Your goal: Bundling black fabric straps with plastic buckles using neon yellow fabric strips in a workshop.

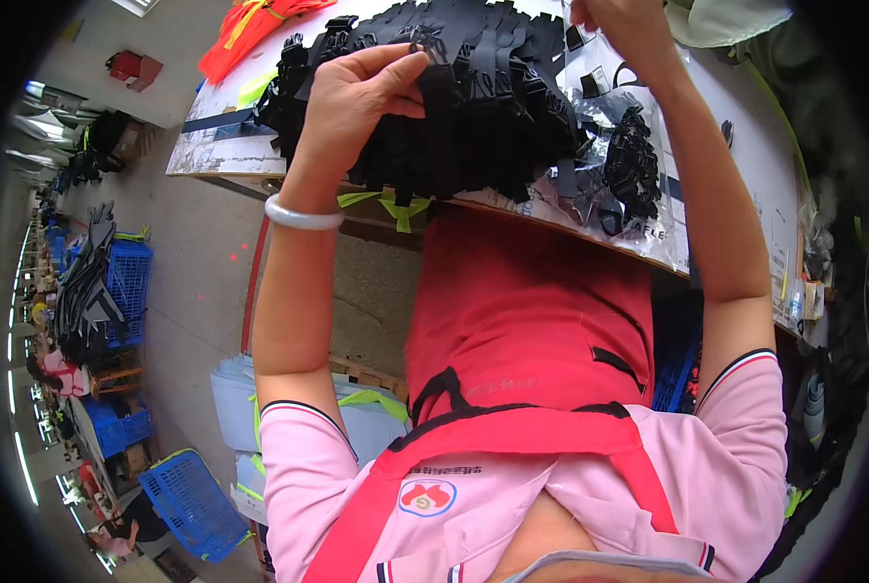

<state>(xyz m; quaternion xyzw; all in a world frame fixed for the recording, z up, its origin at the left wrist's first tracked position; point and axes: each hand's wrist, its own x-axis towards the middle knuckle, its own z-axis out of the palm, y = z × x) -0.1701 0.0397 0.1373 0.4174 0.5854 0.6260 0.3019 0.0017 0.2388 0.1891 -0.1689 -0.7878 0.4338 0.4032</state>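
My left hand [355, 102] is closed, thumb against fingertips, on a black strap with a plastic buckle [428, 43]. It hangs over the left part of a big heap of black webbing straps [493, 126] with many side-release buckles. At the top edge, right of the heap, my right hand [621, 27] is partly cut off by the frame. Its fingers are bent together; what they hold, if anything, I cannot make out. Below it, a clear plastic bag [590, 209] lies on the white worktable [201, 155], with a bunch of black buckles [633, 165] on it.
Bright orange fabric [250, 39] lies at the table's far left. Light-blue folded material [232, 403] sits below the table on the left. Blue plastic crates [193, 505] stand on the floor farther left, one beside a pile of dark straps [89, 282]. A red apron covers my lap.
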